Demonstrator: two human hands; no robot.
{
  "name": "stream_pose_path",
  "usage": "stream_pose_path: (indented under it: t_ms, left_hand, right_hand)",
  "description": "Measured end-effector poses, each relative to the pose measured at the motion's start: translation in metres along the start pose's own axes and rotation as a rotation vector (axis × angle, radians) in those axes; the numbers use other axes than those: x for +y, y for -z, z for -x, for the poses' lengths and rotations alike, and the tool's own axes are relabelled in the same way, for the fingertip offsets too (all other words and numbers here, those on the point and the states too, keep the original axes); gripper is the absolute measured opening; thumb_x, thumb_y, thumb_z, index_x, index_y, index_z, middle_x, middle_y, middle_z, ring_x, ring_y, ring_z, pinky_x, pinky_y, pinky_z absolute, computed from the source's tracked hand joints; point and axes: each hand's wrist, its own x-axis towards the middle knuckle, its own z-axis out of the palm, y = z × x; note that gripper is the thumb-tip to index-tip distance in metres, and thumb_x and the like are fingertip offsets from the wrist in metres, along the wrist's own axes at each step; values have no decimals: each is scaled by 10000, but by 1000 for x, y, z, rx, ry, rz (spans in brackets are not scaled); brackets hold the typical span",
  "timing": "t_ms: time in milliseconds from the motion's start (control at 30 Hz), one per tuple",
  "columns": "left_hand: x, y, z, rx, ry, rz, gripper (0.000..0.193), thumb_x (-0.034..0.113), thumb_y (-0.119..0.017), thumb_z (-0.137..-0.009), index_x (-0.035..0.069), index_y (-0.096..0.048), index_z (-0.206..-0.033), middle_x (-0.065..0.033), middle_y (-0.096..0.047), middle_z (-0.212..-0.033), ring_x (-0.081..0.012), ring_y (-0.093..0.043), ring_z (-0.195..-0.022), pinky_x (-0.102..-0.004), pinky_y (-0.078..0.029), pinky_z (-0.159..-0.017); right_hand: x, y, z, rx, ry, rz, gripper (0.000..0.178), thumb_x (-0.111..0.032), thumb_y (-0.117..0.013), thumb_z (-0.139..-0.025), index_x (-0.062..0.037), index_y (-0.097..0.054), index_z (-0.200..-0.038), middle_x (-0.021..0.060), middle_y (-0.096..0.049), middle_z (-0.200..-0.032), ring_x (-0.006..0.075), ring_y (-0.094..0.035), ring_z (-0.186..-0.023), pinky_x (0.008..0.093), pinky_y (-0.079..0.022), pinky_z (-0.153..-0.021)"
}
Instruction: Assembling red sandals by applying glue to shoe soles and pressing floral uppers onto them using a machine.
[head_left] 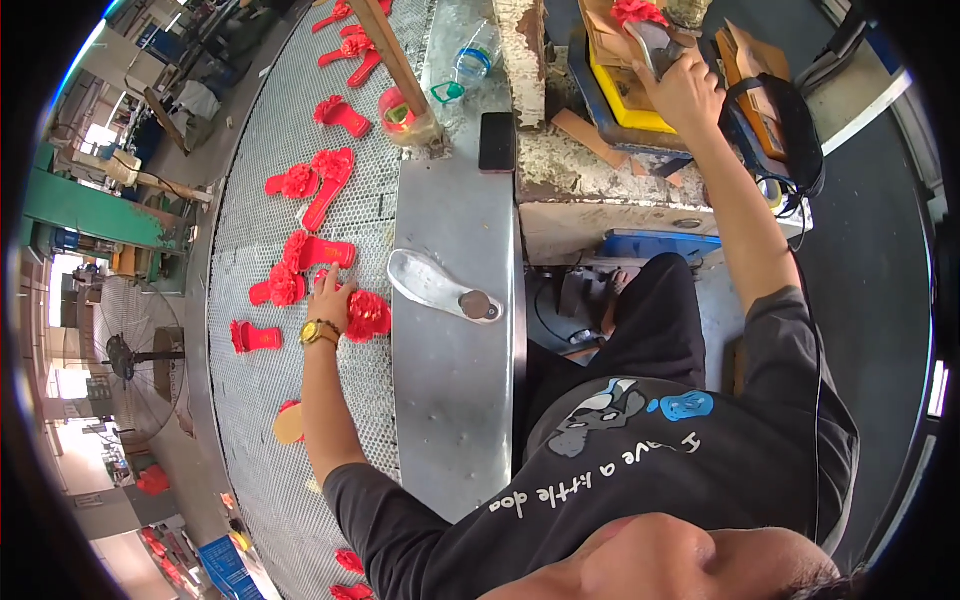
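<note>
My left hand (332,302), with a watch at its wrist, is over the mesh surface. Its fingers are bent round a red sandal (368,316) with a ruffled flower, partly hidden by the hand. Just beyond it lie more red flower sandals (290,283). Out to the far right, my right hand (688,92) grips a shiny grey shoe form (655,46) with a red flower at its far end. It is held above a yellow tray (625,95). Between the hands, a silver sole-shaped plate (440,284) with a round dark spot lies on the metal ledge (450,400).
On the ledge are a black phone (496,142), a clear bottle (474,62) and a wooden post (393,50). A black pouch (775,135) and brown cardboard (750,90) sit right of the tray. A large fan (125,355) stands beyond the mesh belt (240,400).
</note>
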Motion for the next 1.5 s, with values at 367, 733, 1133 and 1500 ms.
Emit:
stream_pose_path:
  t_ms: [367, 733, 1133, 1500]
  left_hand:
    - [39, -7, 154, 570, 608, 1355, 290, 233, -638, -994, 61, -641, -1228, -165, -700, -1048, -306, -695, -944, -477, -557, -870]
    - [178, 111, 147, 598, -408, 2983, 782, 613, -464, -1005, 91, -313, -1568, -234, -471, -1492, -440, -464, -1371, -717, -330, -1102]
    - [246, 76, 188, 499, 241, 2585, 544, 324, -572, -1035, 92, -397, -1496, -213, -556, -1410, -347, -620, -1220, -494, -595, -874]
    - [214, 6, 260, 991, 896, 2704, 558, 438, -389, -1029, -19, -552, -1303, -210, -650, -1262, -351, -658, -1132, -530, -531, -987]
  right_hand:
    - [31, -26, -53, 82, 58, -408, 635, -474, -680, -842, -2, -655, -1266, 250, -623, -1256, 453, -604, -1165, 488, -484, -1017]
    - [42, -77, -128, -20, -281, -105, 974, -769, -619, -755, 48, -668, -1284, 251, -604, -1395, 422, -518, -1356, 488, -406, -1113]
    - [-27, 21, 52, -311, -679, -1706, 212, -176, -674, -930, -23, -751, -1055, 61, -729, -965, 195, -708, -812, 357, -585, -793]
    - [-119, 97, 397, -1585, 527, -1585, 195, 33, -671, -855, -8, -649, -1045, 98, -702, -1133, 199, -641, -1152, 353, -458, -1059]
